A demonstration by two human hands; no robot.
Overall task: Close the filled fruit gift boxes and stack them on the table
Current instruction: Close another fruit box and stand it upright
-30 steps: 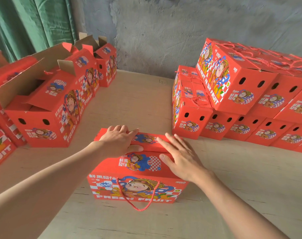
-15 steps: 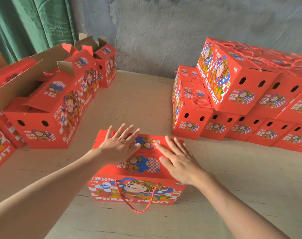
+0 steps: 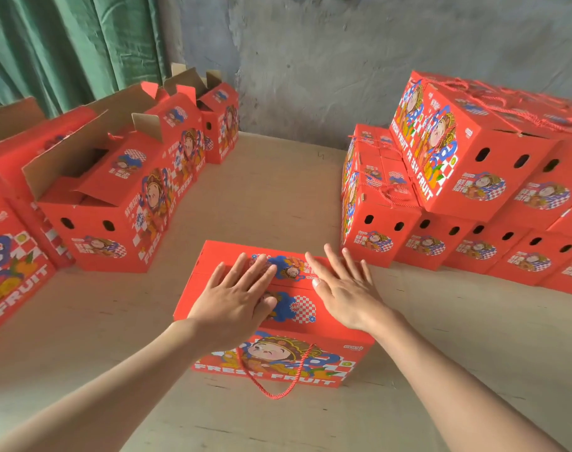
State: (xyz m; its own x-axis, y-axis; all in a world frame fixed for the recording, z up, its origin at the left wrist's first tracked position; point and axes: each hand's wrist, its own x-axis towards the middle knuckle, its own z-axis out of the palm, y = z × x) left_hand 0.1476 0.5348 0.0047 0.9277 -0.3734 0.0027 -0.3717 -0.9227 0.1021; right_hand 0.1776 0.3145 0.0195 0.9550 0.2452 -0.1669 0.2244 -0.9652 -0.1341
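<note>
- Your left hand (image 3: 235, 298) lies flat on top of the gift box (image 3: 294, 363). The fingers are straight and slightly spread and grip nothing. The palm is over the near flap and the fingertips reach past the seam onto the far flap.
- Your right hand (image 3: 346, 288) lies flat on the same box top, at its right end. Its fingers are straight and fanned toward the far right corner, and it holds nothing either.
- The gift box sits on the table (image 3: 271, 190) directly in front of you. Both top flaps are down, with a seam running left to right between them. The front face with the cartoon figure and "FRESH FRUIT" faces you.
- A red rope handle (image 3: 271, 391) hangs from that front face, and its loop drops to the table just in front of the box.
- Right of the gift box and a little behind it is the stack of closed boxes (image 3: 467, 158). A lower row stands on the table with more boxes on top. The stack's nearest corner is near the gift box's far right corner, but the two are apart.
- Left of the gift box, well apart from it, is a row of open boxes (image 3: 115, 207). Their flaps stand up and show brown cardboard inside.
- Behind the gift box, past the bare table, is a grey wall (image 3: 343, 60). A green curtain (image 3: 66, 44) hangs to the rear left.
</note>
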